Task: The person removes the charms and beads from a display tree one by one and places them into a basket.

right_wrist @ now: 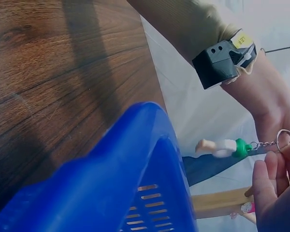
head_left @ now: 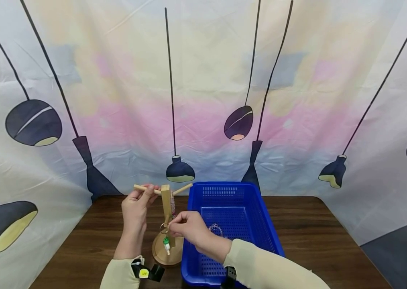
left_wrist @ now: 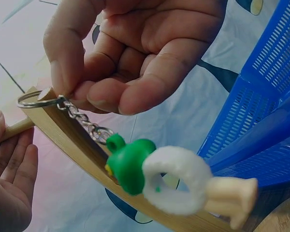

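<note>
My left hand (head_left: 135,208) grips the upper left peg of a wooden stand (head_left: 166,200) with a round base. With thumb and fingertips, my right hand (head_left: 190,226) pinches the metal ring of a keychain (head_left: 166,243) in front of the post. From its short chain dangles a small figure (left_wrist: 130,166) in green, white and beige. In the left wrist view the ring (left_wrist: 29,103) overlaps the end of a lower peg; whether it is around the peg I cannot tell. Beaded strands (head_left: 172,204) hang from the upper right peg.
A blue perforated basket (head_left: 266,220) stands right of the stand, beneath my right forearm. Inside it lies a beaded loop (head_left: 216,229). Both rest on a dark wooden table (head_left: 304,228). A cloth (head_left: 207,80) with printed lamps hangs behind.
</note>
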`<state>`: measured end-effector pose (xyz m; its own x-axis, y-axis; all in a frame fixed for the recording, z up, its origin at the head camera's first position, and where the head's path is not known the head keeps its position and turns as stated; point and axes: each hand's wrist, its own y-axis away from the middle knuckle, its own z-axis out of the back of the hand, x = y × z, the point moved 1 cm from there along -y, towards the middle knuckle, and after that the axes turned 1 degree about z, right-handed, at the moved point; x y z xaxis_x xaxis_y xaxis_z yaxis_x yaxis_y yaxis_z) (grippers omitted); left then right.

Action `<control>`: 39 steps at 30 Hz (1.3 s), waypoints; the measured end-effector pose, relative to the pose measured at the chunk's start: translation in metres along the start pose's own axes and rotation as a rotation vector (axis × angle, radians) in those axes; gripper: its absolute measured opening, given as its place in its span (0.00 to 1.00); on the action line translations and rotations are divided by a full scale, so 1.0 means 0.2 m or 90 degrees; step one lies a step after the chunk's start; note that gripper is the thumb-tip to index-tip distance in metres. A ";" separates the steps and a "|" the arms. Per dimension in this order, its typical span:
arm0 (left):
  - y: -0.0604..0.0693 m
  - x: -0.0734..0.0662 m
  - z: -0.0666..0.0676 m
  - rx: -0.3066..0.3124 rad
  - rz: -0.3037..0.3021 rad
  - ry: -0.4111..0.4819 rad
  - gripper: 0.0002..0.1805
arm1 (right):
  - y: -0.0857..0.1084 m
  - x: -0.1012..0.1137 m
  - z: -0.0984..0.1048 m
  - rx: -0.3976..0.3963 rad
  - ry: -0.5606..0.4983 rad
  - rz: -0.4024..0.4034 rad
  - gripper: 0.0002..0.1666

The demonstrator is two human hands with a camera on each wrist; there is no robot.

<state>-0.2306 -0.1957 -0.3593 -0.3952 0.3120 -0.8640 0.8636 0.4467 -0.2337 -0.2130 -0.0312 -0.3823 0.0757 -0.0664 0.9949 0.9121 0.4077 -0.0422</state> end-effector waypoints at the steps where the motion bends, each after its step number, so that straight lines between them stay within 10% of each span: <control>1: 0.00 0.00 0.00 0.001 -0.001 0.000 0.11 | 0.00 0.00 0.00 0.001 -0.001 0.000 0.08; 20: 0.01 -0.01 0.01 0.004 -0.003 -0.009 0.11 | 0.04 0.09 0.05 0.018 -0.010 0.003 0.08; 39: 0.00 0.00 0.01 0.007 -0.007 -0.014 0.11 | -0.04 0.10 0.31 0.011 0.024 -0.008 0.09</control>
<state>-0.2301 -0.1968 -0.3599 -0.3978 0.2880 -0.8711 0.8629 0.4401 -0.2485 -0.2432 0.0211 -0.3560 0.0803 -0.1057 0.9911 0.9059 0.4225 -0.0283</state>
